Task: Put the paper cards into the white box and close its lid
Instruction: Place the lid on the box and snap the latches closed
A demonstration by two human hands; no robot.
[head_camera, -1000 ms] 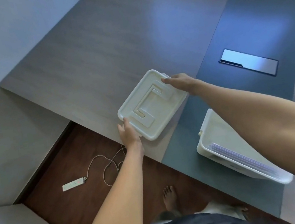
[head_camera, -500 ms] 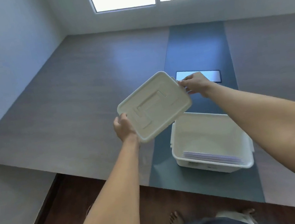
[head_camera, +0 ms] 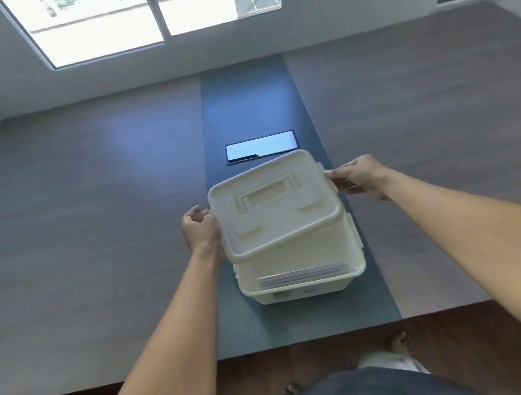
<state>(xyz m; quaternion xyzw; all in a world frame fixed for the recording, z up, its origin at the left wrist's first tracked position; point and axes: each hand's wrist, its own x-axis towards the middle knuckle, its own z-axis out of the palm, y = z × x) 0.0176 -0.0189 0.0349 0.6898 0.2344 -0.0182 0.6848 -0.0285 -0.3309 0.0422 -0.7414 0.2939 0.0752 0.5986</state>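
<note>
The white box (head_camera: 303, 289) stands on the dark blue strip of the table, near me. A stack of paper cards (head_camera: 302, 274) stands on edge inside it against the near wall. I hold the white lid (head_camera: 274, 203), handle side up, above the box's far half, tilted and not seated. My left hand (head_camera: 200, 228) grips the lid's left edge. My right hand (head_camera: 358, 176) grips its right edge. The lid hides the far part of the box's inside.
A phone (head_camera: 260, 146) with a lit screen lies flat on the blue strip just behind the box. The grey wooden table (head_camera: 83, 228) spreads wide on both sides. Its near edge drops to a dark wood floor where my feet show.
I have carried the lid from the table's left side rightward and brought it over the box. My view has swung to face the box straight on.
</note>
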